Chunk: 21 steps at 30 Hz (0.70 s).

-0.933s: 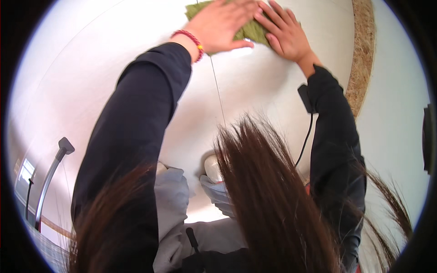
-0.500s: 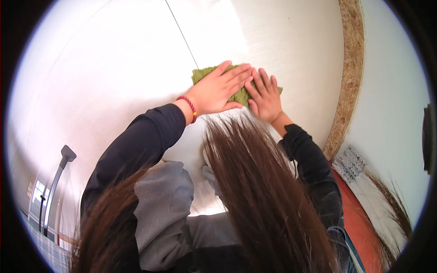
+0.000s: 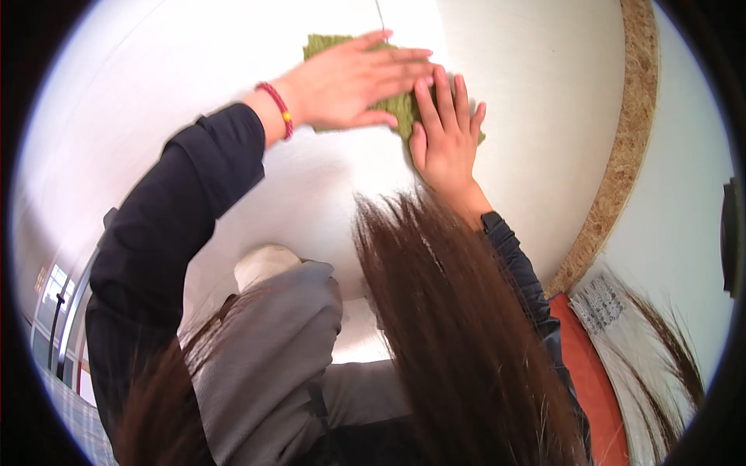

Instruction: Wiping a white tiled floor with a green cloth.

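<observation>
A green cloth (image 3: pixel 402 113) lies spread on the pale, glossy floor (image 3: pixel 528 101). My left hand (image 3: pixel 350 84) rests flat across it, fingers stretched toward the right; a red beaded bracelet circles that wrist. Beside it, my right hand (image 3: pixel 449 144) presses on the cloth's right part with fingers apart, pointing away from me. The fingertips of the left hand nearly meet the right hand's fingers. Both hands hide much of the cloth, though its far left corner and right edge show.
A brown speckled border strip (image 3: pixel 614 163) runs along the white wall (image 3: pixel 680 155) on the right. Near my right side are a red surface (image 3: pixel 594 373) and a grey patterned fabric (image 3: pixel 602 303). Long hair (image 3: pixel 443 334) covers the lower middle. My light shoe (image 3: pixel 266 264) is on the floor.
Both hands have slid the cloth farther away from me, the left hand also shifting leftward. My left arm reaches out more, and a light shoe shows more fully.
</observation>
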Motion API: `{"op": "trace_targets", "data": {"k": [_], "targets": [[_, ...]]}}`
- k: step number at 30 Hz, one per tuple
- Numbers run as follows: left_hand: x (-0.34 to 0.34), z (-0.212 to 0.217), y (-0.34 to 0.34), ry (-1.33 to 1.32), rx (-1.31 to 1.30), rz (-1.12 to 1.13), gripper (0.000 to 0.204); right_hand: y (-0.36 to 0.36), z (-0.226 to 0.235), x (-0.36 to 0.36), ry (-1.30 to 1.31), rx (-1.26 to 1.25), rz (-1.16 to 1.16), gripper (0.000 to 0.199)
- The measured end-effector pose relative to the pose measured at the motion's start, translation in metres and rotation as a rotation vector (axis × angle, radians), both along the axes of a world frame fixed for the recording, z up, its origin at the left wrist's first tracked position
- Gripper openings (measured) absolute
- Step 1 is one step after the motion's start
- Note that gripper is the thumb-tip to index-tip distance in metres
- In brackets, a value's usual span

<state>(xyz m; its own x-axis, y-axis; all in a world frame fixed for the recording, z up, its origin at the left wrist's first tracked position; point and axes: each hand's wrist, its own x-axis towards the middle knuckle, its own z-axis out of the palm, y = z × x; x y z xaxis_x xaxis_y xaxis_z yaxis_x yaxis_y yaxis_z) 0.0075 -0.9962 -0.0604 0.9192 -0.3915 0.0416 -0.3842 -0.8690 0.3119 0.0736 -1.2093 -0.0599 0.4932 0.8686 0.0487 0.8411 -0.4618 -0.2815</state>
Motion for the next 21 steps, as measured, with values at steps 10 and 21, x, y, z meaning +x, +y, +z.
{"op": "trace_targets", "data": {"k": [10,21], "targets": [[-0.083,0.041,0.182,0.156,0.202,0.443,0.067,0.237,0.003,-0.018,-0.043,0.304,0.280,0.053],[-0.185,-0.011,0.155,-0.032,0.226,1.256,0.061,0.298,-0.015,-0.114,-0.070,0.206,0.405,0.050]]}}
